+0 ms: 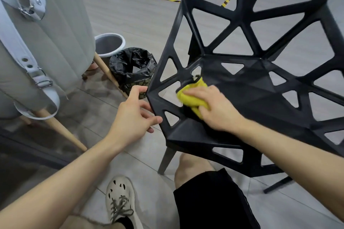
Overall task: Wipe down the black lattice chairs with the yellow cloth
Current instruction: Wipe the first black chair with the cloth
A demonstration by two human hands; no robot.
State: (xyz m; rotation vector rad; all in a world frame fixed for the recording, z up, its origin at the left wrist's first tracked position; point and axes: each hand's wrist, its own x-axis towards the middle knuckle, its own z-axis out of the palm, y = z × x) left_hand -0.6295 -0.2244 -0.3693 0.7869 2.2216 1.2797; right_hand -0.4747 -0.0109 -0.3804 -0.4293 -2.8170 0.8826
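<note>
Yellow cloth [193, 96], soft and wadded, lies on the seat of the rigid, probably light black lattice chair [242, 87]; your right grip [210, 106] curls round it; your left grip [134, 111] clasps the seat's corner rim, a sound hold.

The chair [242, 89] looks like hard black plastic, matt and smooth. The cloth [193, 96] is soft yellow fabric, a little fluffy. The bin bag [132, 61] is thin, shiny, wrinkled plastic. The legs [63, 130] nearby are smooth pale wood, and the floor [130, 15] is slightly glossy.
</note>
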